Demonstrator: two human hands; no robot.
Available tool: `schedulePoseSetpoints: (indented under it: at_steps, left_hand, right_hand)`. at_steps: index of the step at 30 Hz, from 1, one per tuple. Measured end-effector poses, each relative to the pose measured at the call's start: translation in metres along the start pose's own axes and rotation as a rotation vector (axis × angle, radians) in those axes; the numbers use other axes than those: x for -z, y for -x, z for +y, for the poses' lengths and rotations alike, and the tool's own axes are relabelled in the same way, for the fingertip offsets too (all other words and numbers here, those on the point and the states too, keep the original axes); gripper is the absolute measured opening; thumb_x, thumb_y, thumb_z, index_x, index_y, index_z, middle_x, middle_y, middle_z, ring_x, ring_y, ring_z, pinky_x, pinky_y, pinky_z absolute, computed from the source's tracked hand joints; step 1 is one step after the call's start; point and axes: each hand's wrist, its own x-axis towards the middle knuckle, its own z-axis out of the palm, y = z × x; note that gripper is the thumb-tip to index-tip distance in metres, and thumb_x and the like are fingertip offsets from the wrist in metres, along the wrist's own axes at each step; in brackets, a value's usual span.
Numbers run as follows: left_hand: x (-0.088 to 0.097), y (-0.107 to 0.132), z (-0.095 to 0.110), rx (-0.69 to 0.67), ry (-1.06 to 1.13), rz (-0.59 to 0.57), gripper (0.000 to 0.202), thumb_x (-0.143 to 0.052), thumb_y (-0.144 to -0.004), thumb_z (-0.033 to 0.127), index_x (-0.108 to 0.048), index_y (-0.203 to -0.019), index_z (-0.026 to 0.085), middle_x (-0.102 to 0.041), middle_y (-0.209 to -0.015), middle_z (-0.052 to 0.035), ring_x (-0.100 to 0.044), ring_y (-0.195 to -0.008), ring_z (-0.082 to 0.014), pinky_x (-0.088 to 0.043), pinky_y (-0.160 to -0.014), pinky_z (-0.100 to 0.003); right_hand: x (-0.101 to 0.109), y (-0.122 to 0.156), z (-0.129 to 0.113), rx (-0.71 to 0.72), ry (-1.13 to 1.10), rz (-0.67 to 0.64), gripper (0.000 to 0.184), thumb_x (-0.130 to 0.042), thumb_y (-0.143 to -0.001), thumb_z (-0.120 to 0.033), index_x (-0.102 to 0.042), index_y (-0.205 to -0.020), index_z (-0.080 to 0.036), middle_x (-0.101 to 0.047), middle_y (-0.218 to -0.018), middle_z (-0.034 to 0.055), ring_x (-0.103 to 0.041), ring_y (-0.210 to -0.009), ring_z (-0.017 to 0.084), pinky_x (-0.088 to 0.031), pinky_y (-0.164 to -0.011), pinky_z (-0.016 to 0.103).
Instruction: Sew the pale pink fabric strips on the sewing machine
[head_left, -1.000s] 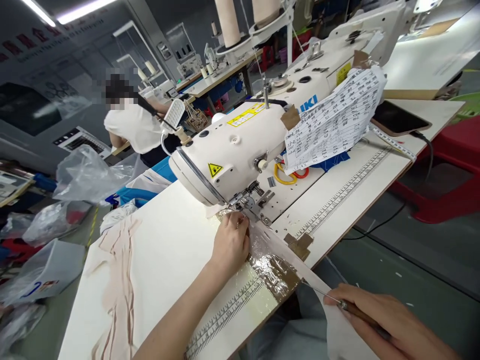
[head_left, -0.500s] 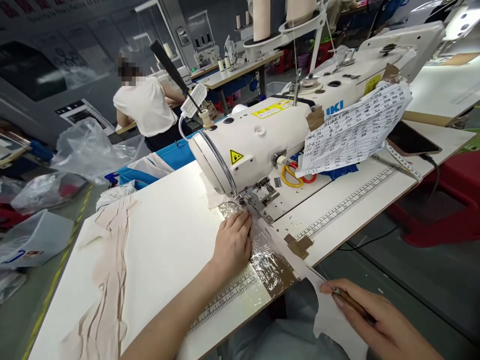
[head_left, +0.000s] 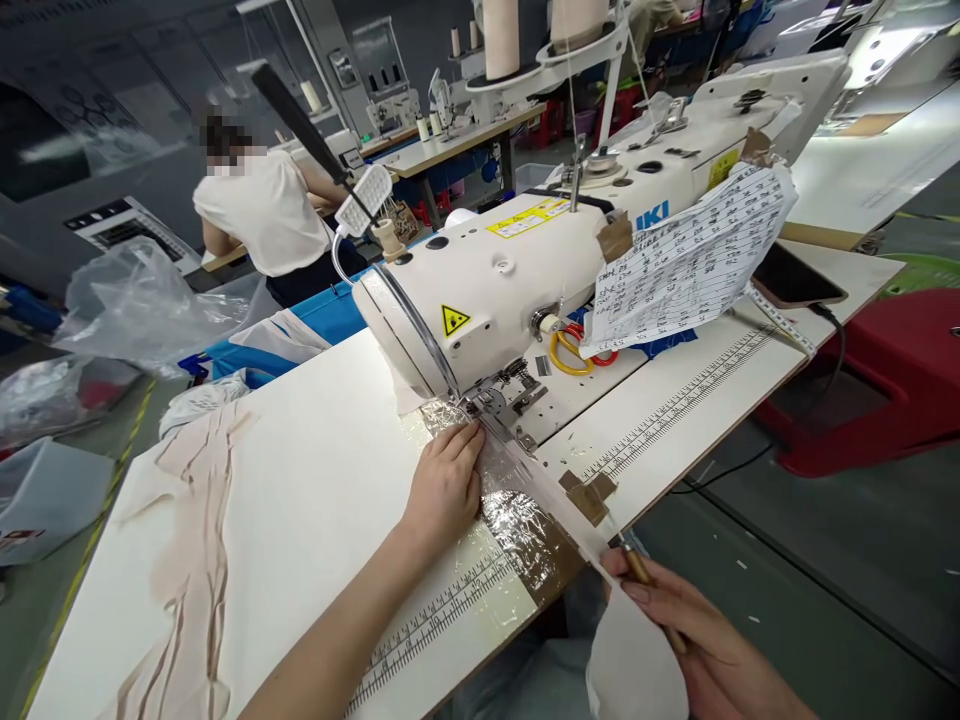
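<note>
My left hand [head_left: 444, 484] rests curled on the table, fingertips pressed on a thin white fabric strip [head_left: 541, 490] just before the presser foot [head_left: 501, 408] of the white sewing machine [head_left: 525, 275]. The strip runs off the table edge to my right hand [head_left: 694, 640], which pinches the white fabric together with a thin wooden-handled tool [head_left: 637, 568]. Shiny clear tape [head_left: 517, 515] covers the table under the strip.
Pale pink fabric pieces [head_left: 191, 560] lie at the table's left. A printed paper sheet [head_left: 686, 265] is taped to the machine; yellow and red scissors [head_left: 574, 350] and a phone [head_left: 793, 278] lie behind. Another person [head_left: 262, 215] sits at a far table. A red stool [head_left: 885, 370] stands on the right.
My right hand has moved up and left toward the table edge, gathering more of the white fabric. My left hand stays at the presser foot. The view shifted slightly.
</note>
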Motion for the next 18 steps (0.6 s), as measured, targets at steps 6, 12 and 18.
schedulePoseSetpoints:
  at_steps: [6, 12, 18]
  left_hand:
    - [-0.001, 0.002, 0.003, -0.017, -0.025, 0.014, 0.052, -0.04, -0.083, 0.005, -0.055, -0.132, 0.016, -0.061, -0.13, -0.0133, -0.053, -0.123, -0.0297, -0.051, -0.099, -0.053]
    - [0.0, -0.004, 0.012, 0.018, -0.093, 0.023, 0.046, -0.042, -0.085, 0.008, -0.057, -0.128, 0.017, -0.06, -0.123, -0.0156, -0.052, -0.118, -0.0326, -0.054, -0.089, -0.051]
    - [0.004, -0.012, 0.009, 0.022, -0.106, 0.033, 0.036, -0.041, -0.085, 0.004, -0.063, -0.112, 0.013, -0.058, -0.109, -0.0156, -0.052, -0.1, -0.03, -0.055, -0.083, -0.049]
  right_hand:
    - [-0.018, 0.005, 0.002, 0.169, 0.286, -0.011, 0.037, -0.063, -0.083, -0.058, -0.071, -0.088, -0.022, -0.064, -0.077, 0.0034, -0.061, -0.07, 0.02, -0.052, -0.062, 0.028]
    - [-0.011, -0.007, -0.012, 0.372, 0.692, 0.055, 0.035, -0.04, -0.098, -0.05, -0.06, -0.104, -0.023, -0.037, -0.058, -0.0065, -0.038, -0.048, 0.014, -0.037, -0.045, 0.023]
    - [-0.022, -0.02, -0.033, 0.431, 0.79, -0.003, 0.03, -0.034, -0.099, -0.041, -0.055, -0.098, -0.019, -0.033, -0.055, -0.0088, -0.039, -0.044, 0.012, -0.033, -0.044, 0.023]
